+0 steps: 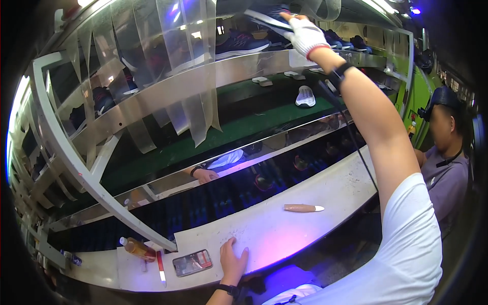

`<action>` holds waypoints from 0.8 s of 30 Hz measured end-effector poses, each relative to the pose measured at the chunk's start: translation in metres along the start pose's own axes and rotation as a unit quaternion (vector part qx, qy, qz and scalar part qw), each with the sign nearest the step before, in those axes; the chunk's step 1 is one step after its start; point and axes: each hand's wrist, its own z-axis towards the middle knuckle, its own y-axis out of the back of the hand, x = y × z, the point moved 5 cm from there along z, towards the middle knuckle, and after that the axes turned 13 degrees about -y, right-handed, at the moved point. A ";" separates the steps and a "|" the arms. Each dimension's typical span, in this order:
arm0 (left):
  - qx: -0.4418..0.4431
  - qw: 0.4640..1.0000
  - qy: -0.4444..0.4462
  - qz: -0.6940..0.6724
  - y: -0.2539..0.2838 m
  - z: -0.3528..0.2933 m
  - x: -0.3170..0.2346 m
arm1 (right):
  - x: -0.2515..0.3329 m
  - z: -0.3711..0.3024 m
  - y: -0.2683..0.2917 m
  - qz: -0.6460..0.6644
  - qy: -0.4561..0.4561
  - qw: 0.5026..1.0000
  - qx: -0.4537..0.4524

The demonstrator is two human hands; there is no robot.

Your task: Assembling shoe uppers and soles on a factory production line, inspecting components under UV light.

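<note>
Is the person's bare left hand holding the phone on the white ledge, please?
No, the left hand lies flat on the ledge beside the phone, apart from it.

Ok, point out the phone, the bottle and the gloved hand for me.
phone (pixel 192 262), head view, middle of its screen.
bottle (pixel 136 247), head view, its amber body.
gloved right hand (pixel 306 35), head view, back of the white glove, reaching to the top shelf.

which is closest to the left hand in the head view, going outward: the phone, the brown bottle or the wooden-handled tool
From the left hand, flat on the white ledge:
1. Phone, just to its left.
2. Wooden-handled tool, up and to its right.
3. Brown bottle, beyond the phone at the ledge's left end.
</note>
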 end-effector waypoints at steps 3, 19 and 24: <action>0.005 1.000 0.009 -0.004 -0.001 -0.001 0.000 | -0.001 0.007 -0.069 -0.042 -0.021 0.977 0.209; -0.006 0.997 -0.066 0.026 -0.004 0.018 -0.004 | 0.123 -0.496 -0.277 -0.043 0.039 0.771 0.635; 0.000 0.998 -0.051 0.027 -0.007 0.010 -0.005 | 0.103 -0.478 -0.278 0.049 0.009 0.827 0.560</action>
